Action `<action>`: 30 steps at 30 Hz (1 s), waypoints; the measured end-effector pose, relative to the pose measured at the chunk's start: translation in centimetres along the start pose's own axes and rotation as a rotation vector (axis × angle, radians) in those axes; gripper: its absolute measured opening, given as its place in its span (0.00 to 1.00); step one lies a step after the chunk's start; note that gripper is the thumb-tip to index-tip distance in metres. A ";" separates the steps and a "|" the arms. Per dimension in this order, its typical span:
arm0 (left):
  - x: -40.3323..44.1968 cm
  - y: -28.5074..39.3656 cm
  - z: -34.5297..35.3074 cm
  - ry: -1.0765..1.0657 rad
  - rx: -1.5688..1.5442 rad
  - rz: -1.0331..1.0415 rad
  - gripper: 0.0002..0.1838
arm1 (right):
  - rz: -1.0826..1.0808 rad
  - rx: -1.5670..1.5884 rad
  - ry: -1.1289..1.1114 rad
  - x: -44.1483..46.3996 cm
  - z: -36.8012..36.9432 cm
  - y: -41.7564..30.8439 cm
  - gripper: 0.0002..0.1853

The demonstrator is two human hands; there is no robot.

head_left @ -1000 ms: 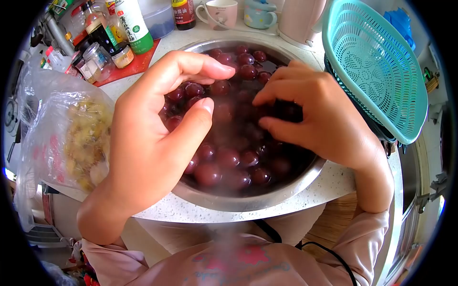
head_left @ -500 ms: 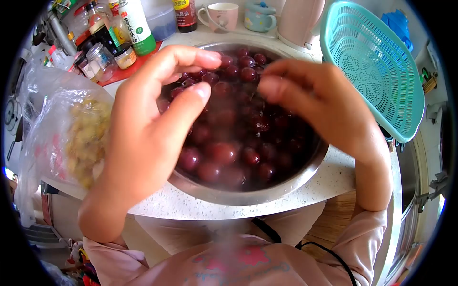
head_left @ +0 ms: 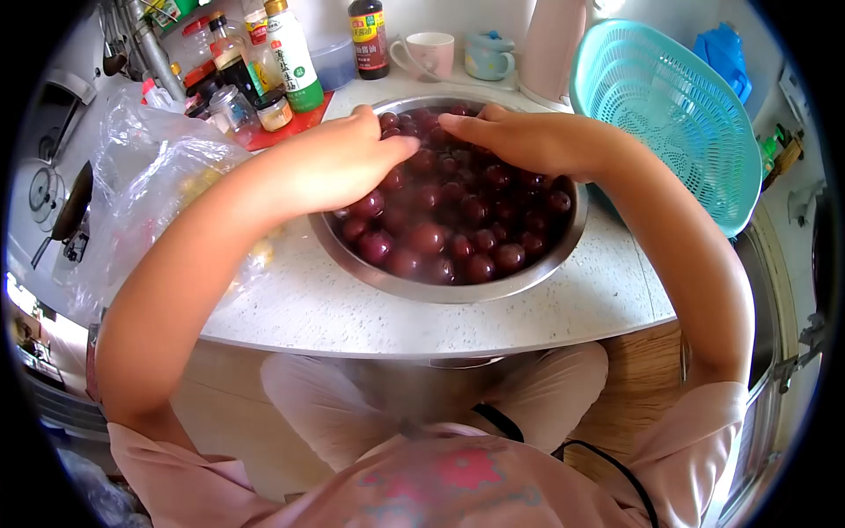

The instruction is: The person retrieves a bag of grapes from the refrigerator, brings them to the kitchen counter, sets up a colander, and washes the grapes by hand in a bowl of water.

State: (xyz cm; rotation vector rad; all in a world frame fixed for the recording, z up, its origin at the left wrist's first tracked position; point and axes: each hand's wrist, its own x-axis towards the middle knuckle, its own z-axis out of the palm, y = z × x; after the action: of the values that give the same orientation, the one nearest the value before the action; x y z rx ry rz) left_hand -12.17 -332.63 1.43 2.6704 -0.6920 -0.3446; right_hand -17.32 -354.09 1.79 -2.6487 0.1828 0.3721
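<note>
A wide steel bowl [head_left: 440, 292] stands on the counter, filled with loose, wet, dark red grapes [head_left: 427, 238]. At its far left side, my left hand [head_left: 365, 150] reaches over the rim, thumb stretched across the grapes. From the far right, my right hand [head_left: 537, 141] comes in with its thumb pointing toward the left one. Both hands are low over the fruit at the back of the bowl, a gap between the thumbs. The other fingers are mostly hidden behind the hands or among the grapes, so any grip cannot be made out.
Left of the bowl lies a clear plastic bag [head_left: 132, 202] with yellowish fruit, partly behind my left arm. Bottles and jars [head_left: 233, 110] crowd the back left. A cup [head_left: 427, 55], a lidded mug [head_left: 488, 57] and a pink kettle [head_left: 553, 53] stand behind. A turquoise basket [head_left: 664, 123] leans right.
Both hands, earlier raised above the bowl with curved fingers, have moved away from me and down to the grapes at its far side. The view has drawn back, showing more of my arms.
</note>
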 end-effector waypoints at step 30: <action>-1.6 0.6 -1.5 -0.232 -0.489 -0.091 0.33 | 0.085 0.514 -0.256 -4.4 -2.5 0.1 0.59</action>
State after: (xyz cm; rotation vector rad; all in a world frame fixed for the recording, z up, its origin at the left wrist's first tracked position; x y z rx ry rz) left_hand -13.33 -331.86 3.21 2.2172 -0.4733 -0.7527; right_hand -20.93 -355.05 5.13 -2.0722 0.2681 0.5982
